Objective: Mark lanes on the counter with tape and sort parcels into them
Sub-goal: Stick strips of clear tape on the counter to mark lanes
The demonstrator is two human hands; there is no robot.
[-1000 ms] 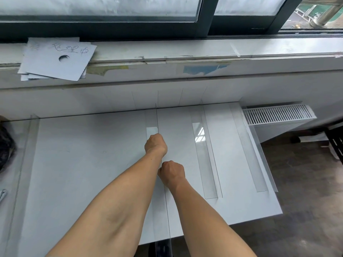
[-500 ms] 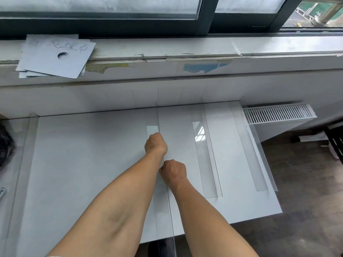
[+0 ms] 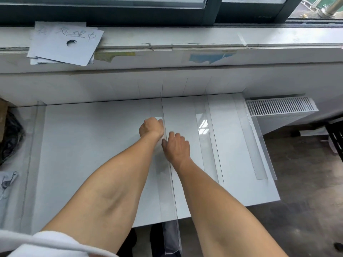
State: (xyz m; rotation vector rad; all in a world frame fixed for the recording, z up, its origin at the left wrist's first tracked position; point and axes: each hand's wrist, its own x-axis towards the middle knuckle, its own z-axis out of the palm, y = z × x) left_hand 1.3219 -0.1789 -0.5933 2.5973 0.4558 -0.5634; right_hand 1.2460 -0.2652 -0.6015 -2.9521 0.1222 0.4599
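Note:
A long clear strip of tape (image 3: pixel 165 193) runs from the back wall to the front edge of the white counter (image 3: pixel 83 145), near its middle. My left hand (image 3: pixel 151 127) is curled into a fist and presses down on this strip toward its far part. Just behind it and to the right, my right hand (image 3: pixel 176 147) rests on the strip's right edge, fingers reaching forward and bent slightly down. Two more clear strips, a shiny one (image 3: pixel 203 127) and another near the counter's right edge (image 3: pixel 248 145), lie parallel to the right. No parcels are in view.
Another clear strip (image 3: pixel 35 145) runs along the counter's left side. A dark bag (image 3: pixel 9 134) and a grey cloth (image 3: pixel 7 180) lie at the far left. Written paper sheets (image 3: pixel 63 43) sit on the window sill. A white radiator grille (image 3: pixel 278 106) stands right of the counter.
My right hand has slid forward along the strip and uncurled from a fist, closing up to the left wrist. The left fist has stayed in place.

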